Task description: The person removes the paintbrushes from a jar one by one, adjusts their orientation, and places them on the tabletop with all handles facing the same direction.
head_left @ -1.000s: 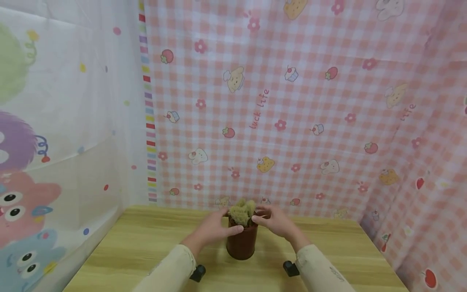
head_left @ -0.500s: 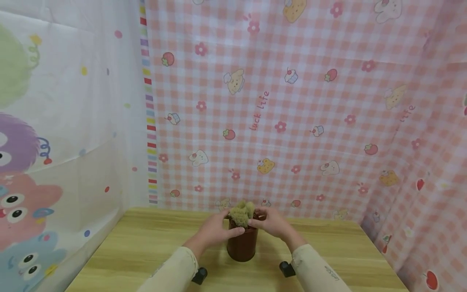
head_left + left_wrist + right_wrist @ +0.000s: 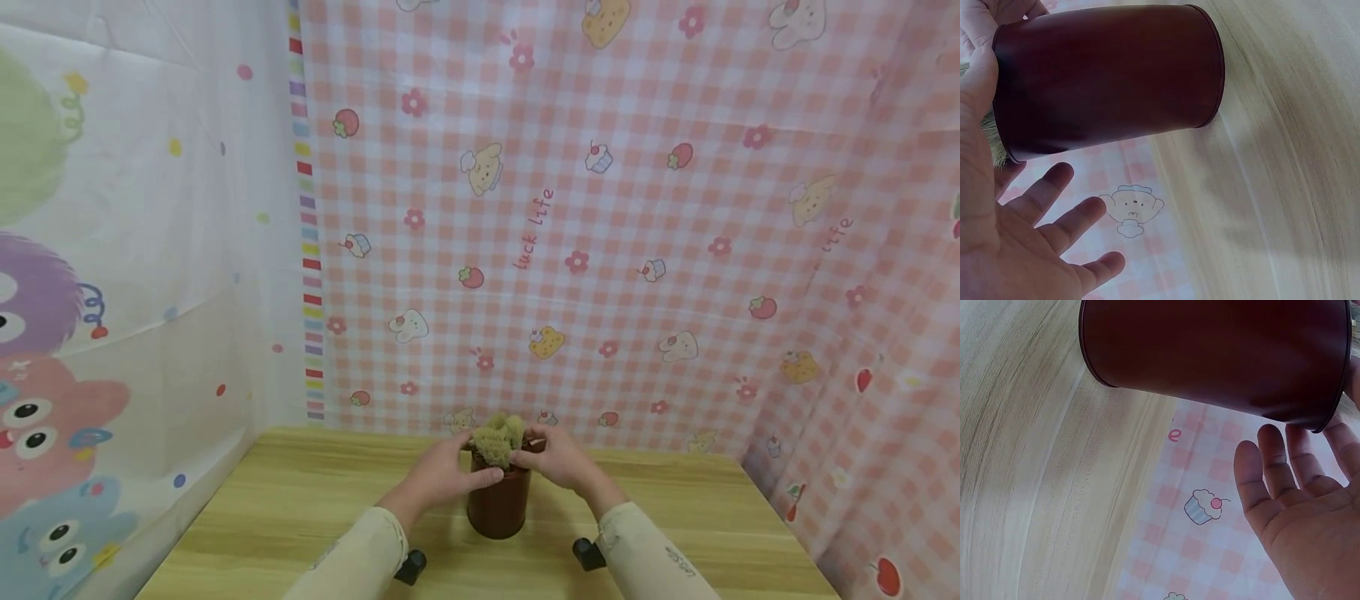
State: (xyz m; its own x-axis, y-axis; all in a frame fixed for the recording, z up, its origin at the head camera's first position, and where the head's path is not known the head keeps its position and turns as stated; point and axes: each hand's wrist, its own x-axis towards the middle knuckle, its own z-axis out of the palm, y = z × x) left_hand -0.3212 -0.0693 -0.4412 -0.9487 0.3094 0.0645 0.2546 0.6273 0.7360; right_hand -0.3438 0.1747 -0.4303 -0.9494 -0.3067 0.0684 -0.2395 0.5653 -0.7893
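Observation:
A dark reddish-brown cylindrical pot (image 3: 497,504) stands upright on the table in the head view; a fuzzy yellow-green plant (image 3: 493,443) fills its mouth. From the left, my left hand (image 3: 441,473) holds the top, thumb along the near rim and index finger around the far left side. My right hand (image 3: 558,458) grips it from the right, its thumb against the plant inside the rim. The other fingers of the left hand (image 3: 1041,237) spread away from the pot. In the right wrist view, the right hand (image 3: 1310,494) has its fingers beside the rim, thumb mostly hidden.
The pot sits mid-table on a wood-grain tabletop (image 3: 300,492). A pink checked curtain (image 3: 600,208) hangs along the back edge, and a white curtain (image 3: 187,208) with cartoon figures is at the left. Black wrist cameras (image 3: 588,554) sit under both sleeves.
The right hand has moved slightly left and down, its thumb further onto the plant. The left hand keeps almost the same hold. The pot stays in place.

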